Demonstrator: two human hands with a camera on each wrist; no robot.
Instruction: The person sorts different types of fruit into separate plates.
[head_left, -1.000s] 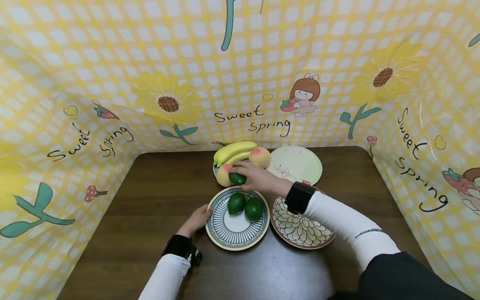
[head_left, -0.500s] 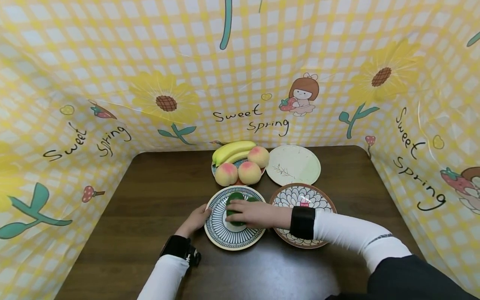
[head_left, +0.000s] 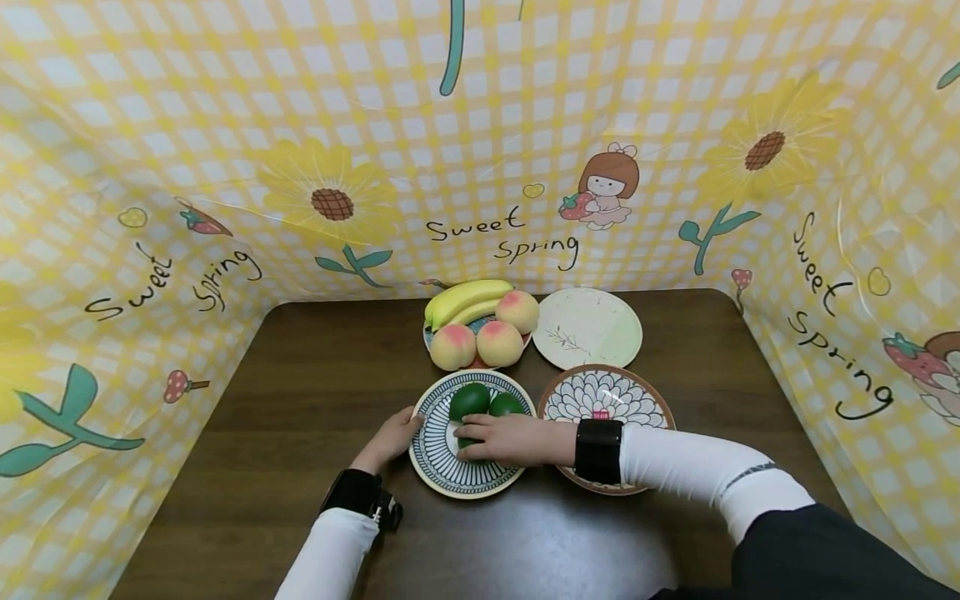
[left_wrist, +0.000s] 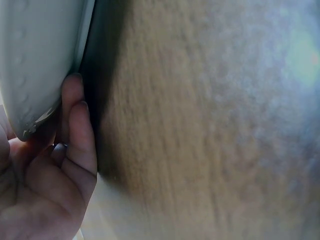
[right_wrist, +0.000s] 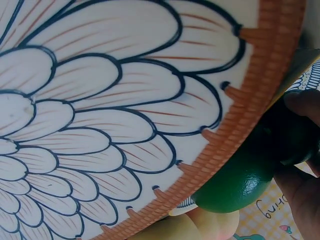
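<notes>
My left hand (head_left: pixel 390 437) grips the left rim of a blue-and-white striped plate (head_left: pixel 438 475). In the left wrist view, fingers (left_wrist: pixel 80 132) curl under the edge of this plate (left_wrist: pixel 37 55). Over the plate's middle, my right hand (head_left: pixel 513 440) holds a dark green avocado (head_left: pixel 466 442), mostly covered by the fingers. Two similar avocados lie on the plate, one at the back (head_left: pixel 469 402) and one to its right (head_left: pixel 506 403), partly behind the hand. The right wrist view shows a glossy avocado (right_wrist: pixel 235 180) next to the shaded one (right_wrist: pixel 292 132) between thumb and fingers.
A brown-rimmed petal-pattern plate (head_left: pixel 637 400) sits under my right wrist. Behind it lies a pale green plate (head_left: pixel 588 325). At the back left, another plate bears bananas (head_left: pixel 468 302) and several peaches (head_left: pixel 498 343). Checked cloth (head_left: pixel 420 167) walls the brown table (head_left: pixel 322 358).
My right hand has brought an avocado from beside the peaches to the striped plate, then shifted slightly toward the plate's front. The left hand has stayed at the rim.
</notes>
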